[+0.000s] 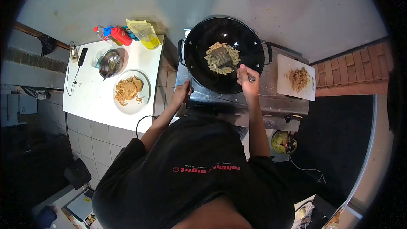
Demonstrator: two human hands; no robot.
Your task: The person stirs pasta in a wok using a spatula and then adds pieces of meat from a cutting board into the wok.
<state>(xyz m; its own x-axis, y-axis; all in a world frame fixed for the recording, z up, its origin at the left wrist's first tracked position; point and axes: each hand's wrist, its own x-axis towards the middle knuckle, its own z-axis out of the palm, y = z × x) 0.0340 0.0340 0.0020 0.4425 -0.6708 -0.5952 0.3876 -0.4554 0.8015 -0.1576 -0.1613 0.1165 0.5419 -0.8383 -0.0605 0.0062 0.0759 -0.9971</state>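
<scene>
My right hand [247, 79] is closed around the handle of a spatula [232, 66], whose head sits among pale cut strips of food [222, 58]. These strips lie in the bottom of a large black wok [216, 27] with two side handles. The wok stands on a steel stove [203, 101]. At the stove's left edge is my left hand [182, 92], its fingers curled in; whatever they hold, if anything, is hidden.
Right of the wok, a white cutting board [285, 63] bears browned strips [298, 79]. A white table [89, 101] on the left holds a plate [127, 109] of fried food, a metal bowl [111, 57], a red bottle [121, 36] and a yellow pouch [144, 34].
</scene>
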